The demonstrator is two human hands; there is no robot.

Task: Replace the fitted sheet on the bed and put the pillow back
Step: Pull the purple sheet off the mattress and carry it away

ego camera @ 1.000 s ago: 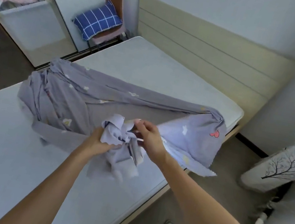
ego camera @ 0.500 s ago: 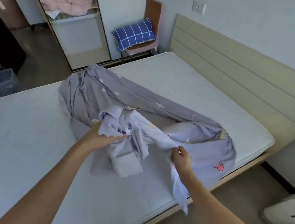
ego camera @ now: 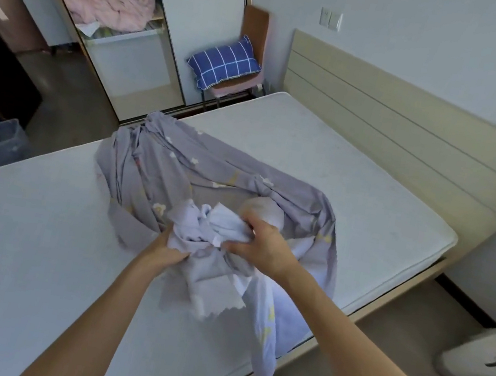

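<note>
Over bare mattress (ego camera: 326,168) | both hands grip bunched lilac sheet (ego camera: 208,177)

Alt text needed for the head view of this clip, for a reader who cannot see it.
Both hands, left hand and right hand, grip a bunched lilac fitted sheet lying crumpled on a bare white mattress. A blue checked pillow sits on a chair beside the headboard.

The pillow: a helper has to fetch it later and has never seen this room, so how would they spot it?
Start at the bed's headboard and look past its end toward the wardrobe. A chair stands there, and the pillow rests on its seat. It is dark blue with a white grid, unlike the pink blanket in the wardrobe.
</note>
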